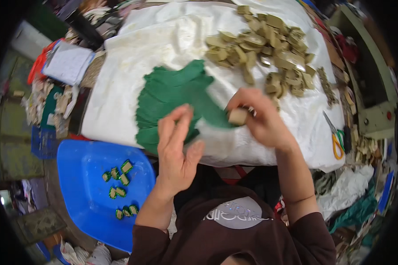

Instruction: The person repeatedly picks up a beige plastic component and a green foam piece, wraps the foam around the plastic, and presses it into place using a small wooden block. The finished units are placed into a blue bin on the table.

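A stack of overlapping green sheet pieces [166,99], leather-like with ragged edges, lies on the white-covered table. My left hand [177,148] is over its near edge, blurred, fingers apart and holding nothing. My right hand [263,117] grips a small tan block [238,116] at the stack's right side. A blurred green piece [214,112] stretches from the stack to this block; I cannot tell whether it is attached. Beyond my right hand spreads a heap of olive-tan curved pieces [254,42], some shiny.
Left of me stands a blue basin [82,194] holding several small green-and-tan blocks [124,179]. Scissors [336,137] with orange and green handles lie at the table's right edge. A clipboard with papers [68,62] sits at far left. A pale green machine frame [376,75] borders the right.
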Available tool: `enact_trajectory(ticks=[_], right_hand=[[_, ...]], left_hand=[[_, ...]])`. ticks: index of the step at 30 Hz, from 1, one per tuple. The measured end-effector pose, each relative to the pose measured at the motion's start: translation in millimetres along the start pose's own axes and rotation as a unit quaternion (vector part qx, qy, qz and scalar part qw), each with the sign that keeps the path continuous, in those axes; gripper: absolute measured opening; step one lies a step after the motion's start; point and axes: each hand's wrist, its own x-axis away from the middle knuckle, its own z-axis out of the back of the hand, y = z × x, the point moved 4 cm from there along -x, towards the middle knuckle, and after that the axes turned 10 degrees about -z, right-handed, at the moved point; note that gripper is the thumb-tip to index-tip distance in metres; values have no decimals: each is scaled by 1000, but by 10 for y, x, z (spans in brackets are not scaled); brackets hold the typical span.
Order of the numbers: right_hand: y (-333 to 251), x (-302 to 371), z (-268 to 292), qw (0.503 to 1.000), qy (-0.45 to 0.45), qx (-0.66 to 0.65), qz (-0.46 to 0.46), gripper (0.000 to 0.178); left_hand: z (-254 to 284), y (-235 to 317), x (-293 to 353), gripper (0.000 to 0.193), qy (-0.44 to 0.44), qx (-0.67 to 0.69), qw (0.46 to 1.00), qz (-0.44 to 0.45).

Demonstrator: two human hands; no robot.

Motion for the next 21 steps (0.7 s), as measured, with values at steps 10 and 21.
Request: enact_trajectory(ticks=[10, 21], right_hand=[[634, 655, 505, 863, 267, 308, -299, 35], [696, 1307, 572, 914, 303, 197, -185, 34]], left_hand=[[-893, 122, 8, 41, 126, 550, 785, 255], [-1059, 224, -7, 39, 115, 589, 740, 305]])
